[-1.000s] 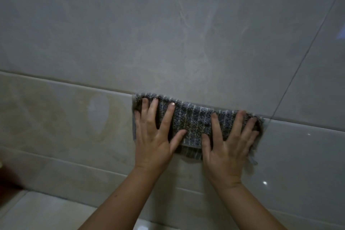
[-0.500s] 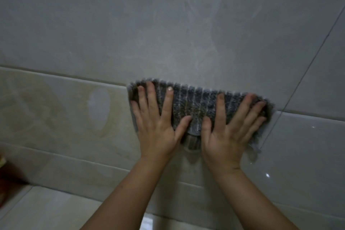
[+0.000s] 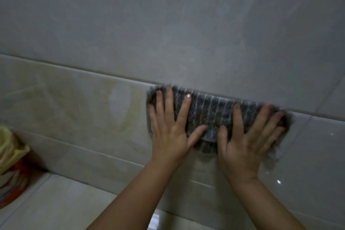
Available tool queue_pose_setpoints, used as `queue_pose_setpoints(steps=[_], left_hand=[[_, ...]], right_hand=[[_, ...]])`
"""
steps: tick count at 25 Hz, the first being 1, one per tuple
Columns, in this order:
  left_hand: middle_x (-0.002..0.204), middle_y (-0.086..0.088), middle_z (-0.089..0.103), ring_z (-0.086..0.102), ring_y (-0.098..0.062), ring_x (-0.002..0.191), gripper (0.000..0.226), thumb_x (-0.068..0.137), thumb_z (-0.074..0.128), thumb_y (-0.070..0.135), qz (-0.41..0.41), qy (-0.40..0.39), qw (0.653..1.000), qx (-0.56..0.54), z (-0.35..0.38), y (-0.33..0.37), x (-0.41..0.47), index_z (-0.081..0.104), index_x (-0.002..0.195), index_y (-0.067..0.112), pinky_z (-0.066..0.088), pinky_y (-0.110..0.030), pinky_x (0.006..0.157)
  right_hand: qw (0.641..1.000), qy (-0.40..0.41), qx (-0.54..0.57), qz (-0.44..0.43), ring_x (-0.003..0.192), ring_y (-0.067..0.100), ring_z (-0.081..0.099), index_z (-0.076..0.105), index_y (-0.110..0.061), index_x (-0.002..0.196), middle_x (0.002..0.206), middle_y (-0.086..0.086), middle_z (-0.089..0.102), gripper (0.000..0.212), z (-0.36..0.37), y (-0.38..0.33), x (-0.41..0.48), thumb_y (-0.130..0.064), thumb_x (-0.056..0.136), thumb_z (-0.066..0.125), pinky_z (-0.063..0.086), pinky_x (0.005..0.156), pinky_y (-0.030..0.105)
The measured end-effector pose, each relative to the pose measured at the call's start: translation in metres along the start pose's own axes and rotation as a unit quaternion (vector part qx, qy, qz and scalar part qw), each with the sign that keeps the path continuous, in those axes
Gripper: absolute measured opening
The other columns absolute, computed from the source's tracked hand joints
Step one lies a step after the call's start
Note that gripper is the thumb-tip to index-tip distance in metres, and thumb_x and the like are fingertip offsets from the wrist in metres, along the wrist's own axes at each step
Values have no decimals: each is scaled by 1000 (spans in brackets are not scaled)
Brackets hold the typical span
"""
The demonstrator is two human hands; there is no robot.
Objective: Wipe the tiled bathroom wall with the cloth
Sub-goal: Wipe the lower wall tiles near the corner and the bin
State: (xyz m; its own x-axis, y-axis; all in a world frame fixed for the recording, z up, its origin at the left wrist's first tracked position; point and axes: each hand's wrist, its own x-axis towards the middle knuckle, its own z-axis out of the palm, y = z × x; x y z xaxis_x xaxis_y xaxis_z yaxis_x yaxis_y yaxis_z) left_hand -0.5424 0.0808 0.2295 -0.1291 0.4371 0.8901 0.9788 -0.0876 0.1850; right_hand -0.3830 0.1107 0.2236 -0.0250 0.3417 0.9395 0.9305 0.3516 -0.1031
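Note:
A dark grey striped cloth (image 3: 212, 114) lies flat against the tiled wall (image 3: 168, 33), right on the horizontal grout line between a large grey tile and a paler glossy tile below. My left hand (image 3: 169, 127) presses the cloth's left part with straight spread fingers. My right hand (image 3: 246, 136) presses its right part the same way, the fingertips blurred. The thumbs almost meet at the cloth's lower middle. The cloth's lower edge hangs folded between the hands.
Yellowish stains mark the pale tile (image 3: 78, 110) left of the cloth. A yellow and orange bundle (image 3: 11, 164) sits at the far left on the tiled ledge (image 3: 56, 201). A slanting grout line (image 3: 328, 89) crosses the wall at the right.
Both hands slid the cloth up the wall and then back down to the grout line. The view shifted, so the yellow bundle now shows at the left.

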Motion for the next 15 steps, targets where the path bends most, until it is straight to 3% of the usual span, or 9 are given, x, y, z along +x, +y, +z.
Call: queue_pose_setpoints(steps=[2,5,9,15], left_hand=[[161,-13,9,-5,-28,152,72,96,35,67,-1,22,1000,-7,-10,-14,25,24,151,22,0,-54,121],[163,-11,2,-8,-28,152,73,96,38,66,-21,18,1000,1,-4,-45,9,18,153,25,0,-55,121],[165,-7,-12,-5,-32,152,79,95,38,68,-30,-43,999,13,4,-66,-53,4,156,32,15,-66,115],[164,-6,0,-6,-26,153,79,96,35,65,-36,-21,998,-50,-38,-84,32,11,156,21,1,-52,122]], right_hand=[[1000,3,-1,24,141,52,8,26,-21,150,153,29,11,53,3,-25,18,-39,101,37,-1,117,59],[999,-11,-27,-29,144,47,5,20,-25,151,158,23,4,55,18,-44,0,-40,100,38,1,117,59],[993,-55,-15,-102,149,37,-2,28,-26,146,163,14,-5,56,29,-37,-47,-40,95,46,6,117,55],[1000,-12,21,8,141,52,9,26,-18,150,154,33,14,57,24,-97,11,-40,100,42,2,116,61]])
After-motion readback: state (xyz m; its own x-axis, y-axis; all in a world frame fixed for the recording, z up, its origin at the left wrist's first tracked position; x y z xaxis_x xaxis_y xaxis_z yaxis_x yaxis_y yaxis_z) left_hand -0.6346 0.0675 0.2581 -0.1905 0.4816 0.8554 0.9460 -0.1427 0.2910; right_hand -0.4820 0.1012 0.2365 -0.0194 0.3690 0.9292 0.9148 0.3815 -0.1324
